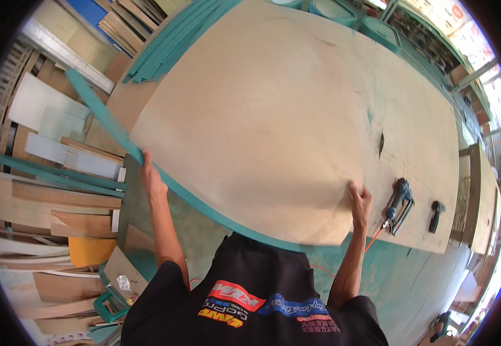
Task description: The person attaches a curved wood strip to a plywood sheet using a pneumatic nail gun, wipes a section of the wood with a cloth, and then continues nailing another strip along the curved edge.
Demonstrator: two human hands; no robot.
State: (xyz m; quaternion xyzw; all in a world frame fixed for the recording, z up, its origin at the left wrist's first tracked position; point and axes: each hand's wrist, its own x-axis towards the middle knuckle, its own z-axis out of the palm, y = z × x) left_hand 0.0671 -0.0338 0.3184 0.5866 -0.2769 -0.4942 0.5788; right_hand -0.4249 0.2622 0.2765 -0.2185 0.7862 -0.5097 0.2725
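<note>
A long, narrow teal strip (201, 211) runs along the near edge of a large pale plywood sheet (250, 127). Its left end sticks out past the sheet's corner and angles up to the far left. My left hand (153, 177) is closed around this strip near that corner. At the sheet's right edge, my right hand (360, 203) grips the board, thumb over the top and the other fingers bent at the side. Right of that hand, a dark blue nail gun (399, 202) with an orange air hose lies on the worktable (423, 138).
A small black power tool (435, 216) lies near the table's right end. Several teal strips (172, 46) are piled at the far left corner. Offcuts and boards (66, 193) crowd the left side. Teal tubs (331, 11) stand beyond the far edge. An orange hose (372, 240) hangs off the front.
</note>
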